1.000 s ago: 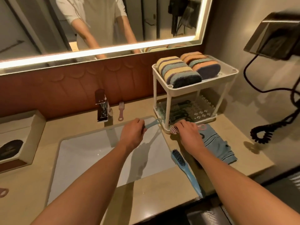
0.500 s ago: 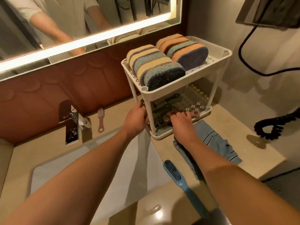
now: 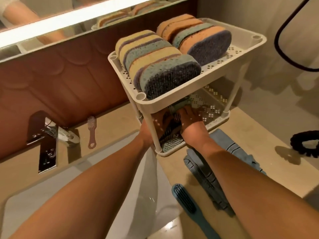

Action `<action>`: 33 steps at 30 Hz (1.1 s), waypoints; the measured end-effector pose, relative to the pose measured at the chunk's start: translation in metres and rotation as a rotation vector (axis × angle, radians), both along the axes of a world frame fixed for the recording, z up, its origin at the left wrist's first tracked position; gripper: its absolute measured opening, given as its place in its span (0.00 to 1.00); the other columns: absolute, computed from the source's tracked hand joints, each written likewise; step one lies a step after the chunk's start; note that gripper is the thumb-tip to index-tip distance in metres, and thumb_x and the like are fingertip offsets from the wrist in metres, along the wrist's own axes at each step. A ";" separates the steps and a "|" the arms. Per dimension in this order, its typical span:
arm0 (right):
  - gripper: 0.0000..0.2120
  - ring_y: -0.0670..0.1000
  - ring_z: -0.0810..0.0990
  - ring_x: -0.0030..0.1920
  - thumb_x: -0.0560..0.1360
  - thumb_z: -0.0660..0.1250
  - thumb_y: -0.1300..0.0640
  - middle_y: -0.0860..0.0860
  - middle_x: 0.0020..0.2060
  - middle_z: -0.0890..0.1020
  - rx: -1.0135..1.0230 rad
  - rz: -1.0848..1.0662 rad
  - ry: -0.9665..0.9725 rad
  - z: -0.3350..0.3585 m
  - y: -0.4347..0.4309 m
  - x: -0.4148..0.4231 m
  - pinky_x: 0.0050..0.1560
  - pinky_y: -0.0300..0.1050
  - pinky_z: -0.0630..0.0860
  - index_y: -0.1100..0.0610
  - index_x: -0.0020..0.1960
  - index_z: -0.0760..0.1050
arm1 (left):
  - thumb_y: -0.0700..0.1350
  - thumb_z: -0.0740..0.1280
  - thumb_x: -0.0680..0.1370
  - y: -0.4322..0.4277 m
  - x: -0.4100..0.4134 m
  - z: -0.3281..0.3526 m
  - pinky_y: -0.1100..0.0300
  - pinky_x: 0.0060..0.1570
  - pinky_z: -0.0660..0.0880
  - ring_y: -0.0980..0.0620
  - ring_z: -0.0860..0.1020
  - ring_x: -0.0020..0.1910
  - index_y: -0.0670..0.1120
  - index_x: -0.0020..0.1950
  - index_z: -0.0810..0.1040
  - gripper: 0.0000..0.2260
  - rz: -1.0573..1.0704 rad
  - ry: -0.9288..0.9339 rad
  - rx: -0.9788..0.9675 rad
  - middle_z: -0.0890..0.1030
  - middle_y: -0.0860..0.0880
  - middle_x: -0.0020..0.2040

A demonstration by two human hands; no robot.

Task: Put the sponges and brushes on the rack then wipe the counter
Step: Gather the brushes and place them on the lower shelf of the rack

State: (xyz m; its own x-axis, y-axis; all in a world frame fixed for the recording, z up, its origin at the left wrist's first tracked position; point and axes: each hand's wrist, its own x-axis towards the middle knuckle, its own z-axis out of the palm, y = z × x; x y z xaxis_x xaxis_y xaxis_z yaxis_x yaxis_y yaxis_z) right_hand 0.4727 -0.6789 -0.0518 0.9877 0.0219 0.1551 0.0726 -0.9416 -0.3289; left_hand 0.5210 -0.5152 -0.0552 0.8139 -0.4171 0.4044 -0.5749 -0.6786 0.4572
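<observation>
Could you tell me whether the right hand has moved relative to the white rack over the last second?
Yes. The right hand has gone from the front edge of the rack deeper in, onto its lower shelf under the top tier.

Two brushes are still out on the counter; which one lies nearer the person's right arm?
The blue brush, at the counter's front edge right beside the right forearm. The pink brush is far off, by the backsplash next to the faucet.

- Warm, dim light; a bright strip (image 3: 82, 16) glows at upper left.
- Glare spots the worktop (image 3: 170, 227) at bottom centre.
- Under the rack's (image 3: 174, 99) top shelf, detail is perhaps lost to shadow.
- Edges bend.
</observation>
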 end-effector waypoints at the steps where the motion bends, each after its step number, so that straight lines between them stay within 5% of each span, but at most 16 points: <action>1: 0.32 0.67 0.71 0.67 0.63 0.76 0.67 0.64 0.65 0.74 0.001 0.002 -0.004 -0.001 0.000 0.002 0.66 0.63 0.69 0.64 0.66 0.73 | 0.47 0.67 0.82 -0.002 0.002 -0.005 0.84 0.56 0.58 0.69 0.65 0.51 0.42 0.59 0.81 0.11 0.001 -0.011 -0.019 0.75 0.54 0.52; 6: 0.32 0.65 0.71 0.66 0.65 0.75 0.65 0.61 0.63 0.75 0.064 0.006 -0.061 -0.009 -0.001 -0.001 0.63 0.62 0.74 0.62 0.68 0.71 | 0.48 0.68 0.83 -0.002 0.007 -0.018 0.78 0.58 0.65 0.74 0.69 0.54 0.47 0.62 0.78 0.10 -0.023 0.000 -0.060 0.76 0.58 0.54; 12: 0.32 0.64 0.74 0.64 0.66 0.76 0.62 0.60 0.61 0.77 0.057 -0.022 -0.108 -0.006 0.002 -0.009 0.62 0.60 0.76 0.61 0.68 0.72 | 0.45 0.65 0.78 0.002 -0.008 -0.011 0.66 0.59 0.71 0.51 0.77 0.57 0.46 0.62 0.79 0.13 0.054 -0.103 0.001 0.82 0.48 0.58; 18: 0.31 0.63 0.75 0.63 0.66 0.77 0.60 0.60 0.60 0.78 0.061 -0.018 -0.102 -0.001 0.002 -0.010 0.60 0.61 0.77 0.61 0.66 0.73 | 0.48 0.65 0.71 0.003 -0.013 -0.011 0.78 0.46 0.63 0.64 0.64 0.48 0.42 0.56 0.78 0.16 0.062 -0.018 0.056 0.78 0.47 0.50; 21: 0.31 0.63 0.77 0.61 0.64 0.78 0.61 0.60 0.58 0.79 0.075 -0.015 -0.113 -0.001 0.002 -0.012 0.58 0.61 0.78 0.61 0.64 0.73 | 0.45 0.68 0.74 0.007 -0.004 -0.028 0.82 0.47 0.64 0.63 0.69 0.49 0.43 0.58 0.77 0.14 0.088 0.021 0.099 0.72 0.56 0.50; 25: 0.30 0.63 0.77 0.60 0.64 0.78 0.61 0.60 0.58 0.79 0.076 -0.020 -0.109 -0.002 0.002 -0.011 0.58 0.61 0.78 0.61 0.64 0.74 | 0.52 0.65 0.76 0.005 -0.004 -0.024 0.74 0.47 0.65 0.60 0.68 0.48 0.46 0.57 0.76 0.14 0.006 -0.027 0.119 0.76 0.52 0.51; 30: 0.28 0.62 0.74 0.65 0.71 0.74 0.59 0.60 0.63 0.76 0.074 -0.031 -0.099 -0.001 0.002 -0.011 0.62 0.62 0.75 0.61 0.68 0.70 | 0.51 0.61 0.80 0.005 -0.007 -0.018 0.79 0.49 0.62 0.63 0.66 0.47 0.43 0.52 0.77 0.12 0.102 -0.069 0.023 0.76 0.51 0.47; 33: 0.25 0.62 0.73 0.65 0.75 0.70 0.58 0.60 0.66 0.73 0.123 -0.048 -0.084 0.001 0.004 -0.010 0.61 0.59 0.76 0.60 0.69 0.68 | 0.52 0.62 0.80 0.005 -0.003 -0.020 0.67 0.51 0.68 0.55 0.74 0.48 0.44 0.53 0.77 0.13 0.091 -0.085 0.083 0.80 0.47 0.50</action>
State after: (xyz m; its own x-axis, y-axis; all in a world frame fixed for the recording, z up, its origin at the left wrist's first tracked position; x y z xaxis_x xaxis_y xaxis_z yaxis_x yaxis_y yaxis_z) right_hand 0.4625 -0.6751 -0.0509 0.9706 -0.0492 0.2355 0.0604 -0.8976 -0.4366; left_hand 0.5183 -0.5100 -0.0749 0.8145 -0.3779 0.4402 -0.5432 -0.7633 0.3498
